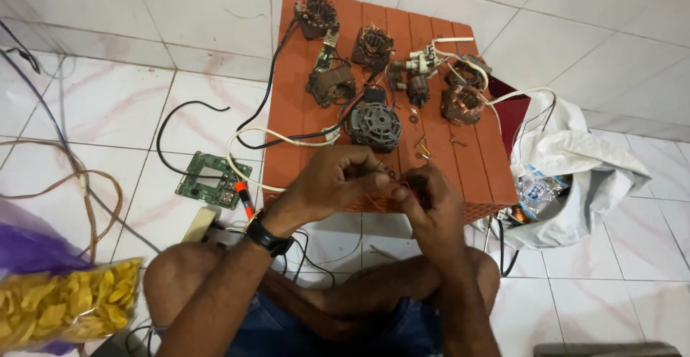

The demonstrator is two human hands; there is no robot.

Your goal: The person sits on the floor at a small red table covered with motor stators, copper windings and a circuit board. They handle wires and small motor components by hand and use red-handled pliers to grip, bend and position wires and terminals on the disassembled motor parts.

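place: home repair corner | signs: tiled floor; motor parts on low stool; circuit board

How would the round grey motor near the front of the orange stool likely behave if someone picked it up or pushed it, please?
The grey motor looks like cast metal, so probably heavy for its size. It seems rigid. Lying flat on the orange stool, it would likely slide rather than roll, dragging its attached white cable.

A green circuit board lies beside a bag of chips.

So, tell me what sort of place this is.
Probably a home floor used for motor repair: white floor tiles, a low orange table strewn with copper-wound motor stators, and a green circuit board beside it.
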